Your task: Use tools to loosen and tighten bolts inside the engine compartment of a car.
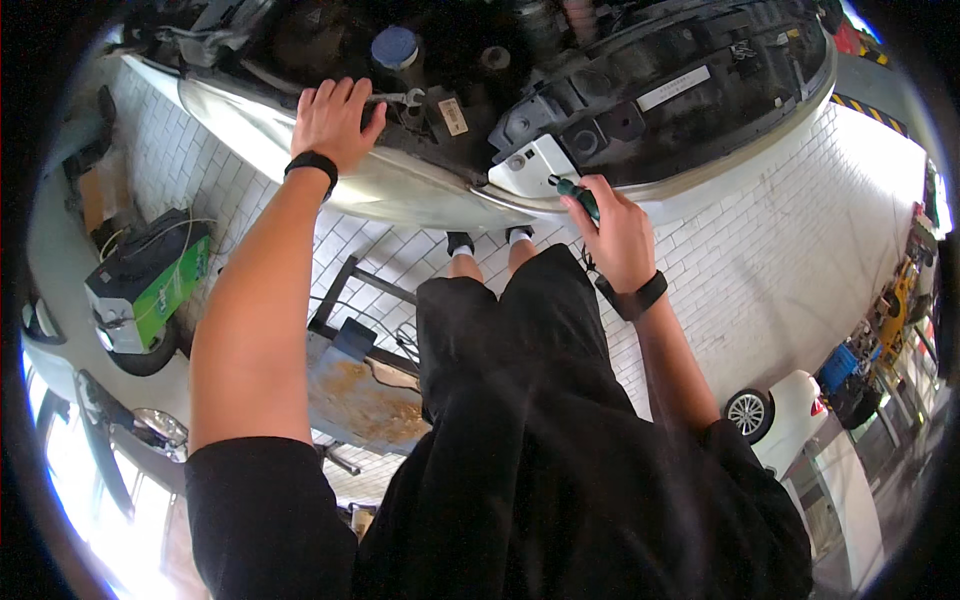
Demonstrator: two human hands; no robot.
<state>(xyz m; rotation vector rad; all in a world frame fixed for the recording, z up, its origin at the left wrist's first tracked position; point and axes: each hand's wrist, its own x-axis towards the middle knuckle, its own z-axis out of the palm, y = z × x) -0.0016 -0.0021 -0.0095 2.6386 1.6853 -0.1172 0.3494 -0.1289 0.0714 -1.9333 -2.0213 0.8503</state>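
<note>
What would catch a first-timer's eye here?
First, the dark engine bay across the top, with a round blue cap beyond the left hand. Then the right hand, holding a green-handled tool at a white panel. A boxy green-sided machine stands at left.

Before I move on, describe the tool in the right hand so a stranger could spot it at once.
Find the pale car along the top, then the white panel near its middle. There the right hand grips the green tool. Its colour sets it apart from the silver wrench beside the left hand.
</note>
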